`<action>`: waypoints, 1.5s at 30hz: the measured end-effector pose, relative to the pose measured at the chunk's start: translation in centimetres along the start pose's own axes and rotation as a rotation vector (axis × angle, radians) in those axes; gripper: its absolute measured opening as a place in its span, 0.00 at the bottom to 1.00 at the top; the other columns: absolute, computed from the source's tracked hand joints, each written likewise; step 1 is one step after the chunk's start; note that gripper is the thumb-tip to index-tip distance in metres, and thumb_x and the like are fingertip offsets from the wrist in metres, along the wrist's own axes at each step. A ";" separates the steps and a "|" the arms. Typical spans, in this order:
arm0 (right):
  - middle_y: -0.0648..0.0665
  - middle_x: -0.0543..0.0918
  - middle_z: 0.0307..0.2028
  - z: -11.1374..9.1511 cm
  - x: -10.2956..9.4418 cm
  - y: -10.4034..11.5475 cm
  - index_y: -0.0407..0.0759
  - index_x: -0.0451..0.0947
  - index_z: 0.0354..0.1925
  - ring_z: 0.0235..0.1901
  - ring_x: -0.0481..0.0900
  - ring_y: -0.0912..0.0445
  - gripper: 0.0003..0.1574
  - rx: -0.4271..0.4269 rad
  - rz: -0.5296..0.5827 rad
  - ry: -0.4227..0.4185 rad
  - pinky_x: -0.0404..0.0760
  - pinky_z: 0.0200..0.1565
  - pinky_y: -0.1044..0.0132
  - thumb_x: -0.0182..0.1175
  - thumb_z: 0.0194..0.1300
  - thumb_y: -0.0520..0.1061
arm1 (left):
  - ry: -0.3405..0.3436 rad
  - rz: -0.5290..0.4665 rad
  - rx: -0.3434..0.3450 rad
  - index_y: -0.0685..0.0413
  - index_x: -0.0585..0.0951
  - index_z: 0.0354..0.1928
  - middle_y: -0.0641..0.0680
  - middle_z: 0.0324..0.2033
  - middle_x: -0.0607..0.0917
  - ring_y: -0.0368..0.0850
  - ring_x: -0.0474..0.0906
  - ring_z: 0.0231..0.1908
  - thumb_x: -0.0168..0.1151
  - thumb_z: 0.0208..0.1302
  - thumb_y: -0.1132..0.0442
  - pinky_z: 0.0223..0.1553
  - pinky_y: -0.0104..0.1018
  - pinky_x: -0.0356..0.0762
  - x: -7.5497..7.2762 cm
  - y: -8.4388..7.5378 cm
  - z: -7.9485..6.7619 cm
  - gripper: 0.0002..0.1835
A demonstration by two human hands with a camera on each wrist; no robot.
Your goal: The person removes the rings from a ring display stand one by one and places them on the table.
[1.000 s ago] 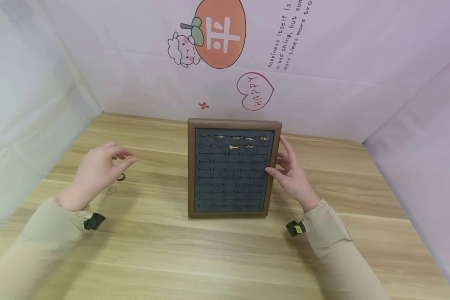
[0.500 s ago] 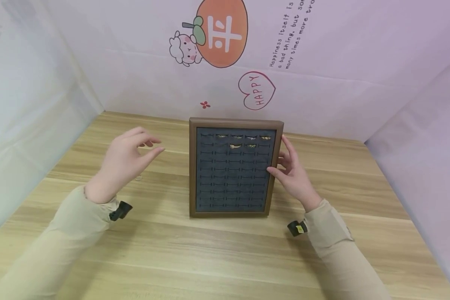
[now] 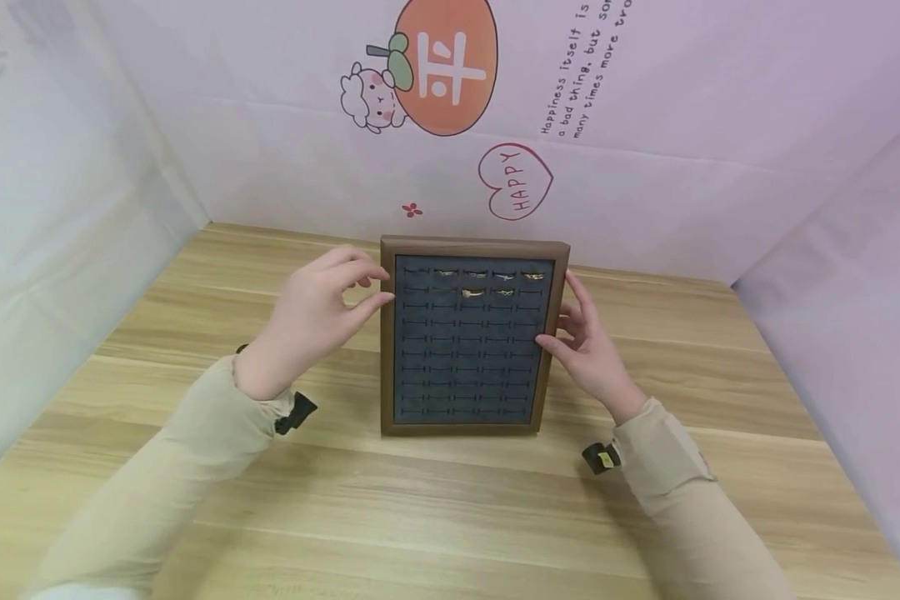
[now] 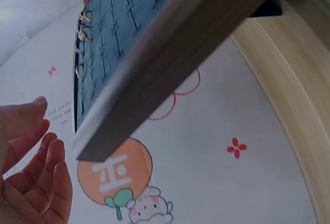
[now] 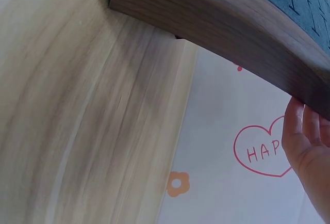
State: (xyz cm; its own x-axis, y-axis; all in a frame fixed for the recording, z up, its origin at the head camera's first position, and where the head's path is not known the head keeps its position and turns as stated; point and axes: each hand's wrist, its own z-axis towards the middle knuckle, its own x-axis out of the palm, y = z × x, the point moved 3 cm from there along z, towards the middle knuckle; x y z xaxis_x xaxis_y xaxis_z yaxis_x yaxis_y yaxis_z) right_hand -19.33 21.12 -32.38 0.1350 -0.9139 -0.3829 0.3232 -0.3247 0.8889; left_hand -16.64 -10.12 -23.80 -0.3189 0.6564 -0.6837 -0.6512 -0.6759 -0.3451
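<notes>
Your right hand (image 3: 591, 354) gripped the tall ring display (image 3: 462, 362); your left hand (image 3: 311, 308), nothing visible between parted fingers, hovered at its left.

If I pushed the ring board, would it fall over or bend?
Maybe: the board stands up, so a push might tip it, though the right hand grips its side. Its thick frame looks stiff, unlikely to bend. The rings sit in slots, so gentle bumps probably wouldn't spill them.
</notes>
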 end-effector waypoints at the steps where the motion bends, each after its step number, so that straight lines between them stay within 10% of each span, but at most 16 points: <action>1: 0.32 0.70 0.57 0.0 0.0 0.0 0.57 0.36 0.75 0.47 0.74 0.67 0.58 -0.001 -0.003 0.001 0.75 0.48 0.77 0.55 0.61 0.26 | 0.005 -0.004 0.009 0.60 0.83 0.36 0.55 0.34 0.82 0.48 0.79 0.35 0.71 0.52 0.66 0.35 0.40 0.78 0.2 -0.3 0.2 0.09; 10: 0.31 0.70 0.58 0.0 -0.2 -0.1 0.58 0.36 0.75 0.47 0.74 0.67 0.58 0.006 -0.002 0.005 0.74 0.48 0.78 0.56 0.62 0.27 | 0.036 -0.001 0.068 0.58 0.83 0.37 0.54 0.37 0.82 0.47 0.80 0.33 0.70 0.54 0.67 0.32 0.38 0.78 2.3 -2.1 1.6 0.09; 45: 0.33 0.71 0.56 -0.1 -0.1 -0.3 0.60 0.36 0.74 0.47 0.74 0.66 0.58 -0.001 -0.001 0.011 0.74 0.48 0.78 0.56 0.62 0.27 | 0.072 0.137 -0.074 0.55 0.84 0.38 0.51 0.35 0.83 0.45 0.80 0.32 0.65 0.60 0.63 0.28 0.38 0.77 4.6 -3.1 3.5 0.05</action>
State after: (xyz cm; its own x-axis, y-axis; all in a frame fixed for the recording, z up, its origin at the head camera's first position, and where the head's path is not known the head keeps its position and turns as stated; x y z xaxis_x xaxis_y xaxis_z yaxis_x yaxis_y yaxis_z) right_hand -19.36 21.28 -32.60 0.1446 -0.9110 -0.3863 0.3241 -0.3253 0.8883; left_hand -18.52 -3.79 -23.60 -0.3494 0.5326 -0.7709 -0.5514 -0.7821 -0.2904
